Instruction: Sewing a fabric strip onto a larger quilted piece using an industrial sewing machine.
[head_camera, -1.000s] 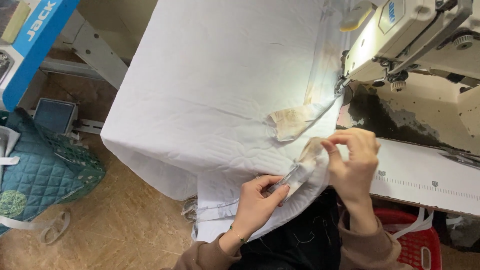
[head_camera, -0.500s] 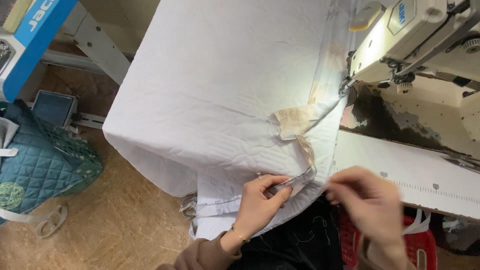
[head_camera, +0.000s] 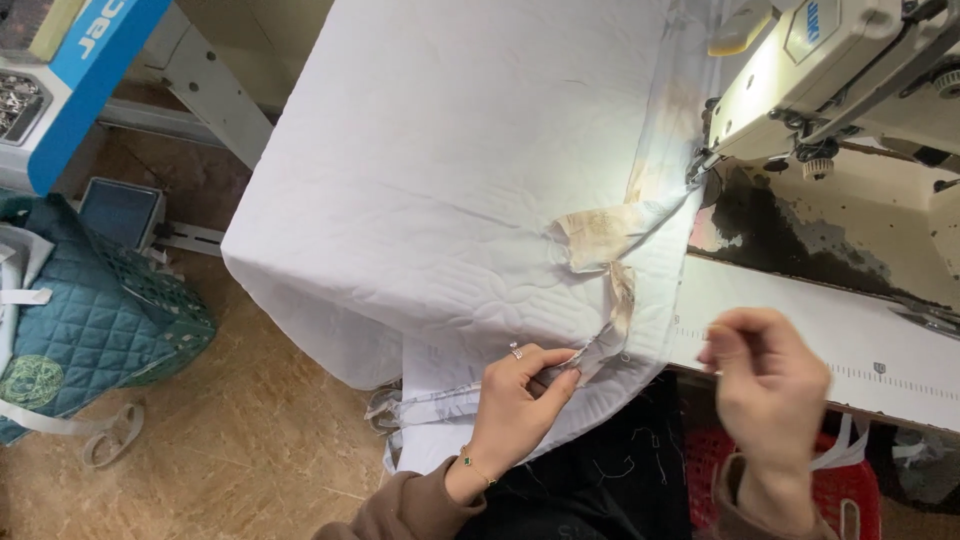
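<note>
A white quilted fabric (head_camera: 450, 200) lies spread over the sewing table and hangs off its front edge. A beige, stained patch (head_camera: 600, 235) sits on it near the sewing machine's needle (head_camera: 700, 165). A narrow strip of binding (head_camera: 612, 320) runs from the patch toward me. My left hand (head_camera: 520, 405), wearing a ring and a bracelet, pinches the end of that strip at the fabric's front edge. My right hand (head_camera: 760, 385) hovers blurred over the table edge to the right, apart from the fabric, fingers curled together with nothing visible in them.
The cream sewing machine (head_camera: 840, 70) stands at the top right on a worn table with a ruler strip (head_camera: 880, 370). A red basket (head_camera: 840, 490) sits under the table. A teal quilted bag (head_camera: 70, 330) and a blue-and-white machine (head_camera: 70, 70) are on the left.
My right hand let go of the fabric edge by the strip and drew away to the right. My left hand keeps its pinch on the strip.
</note>
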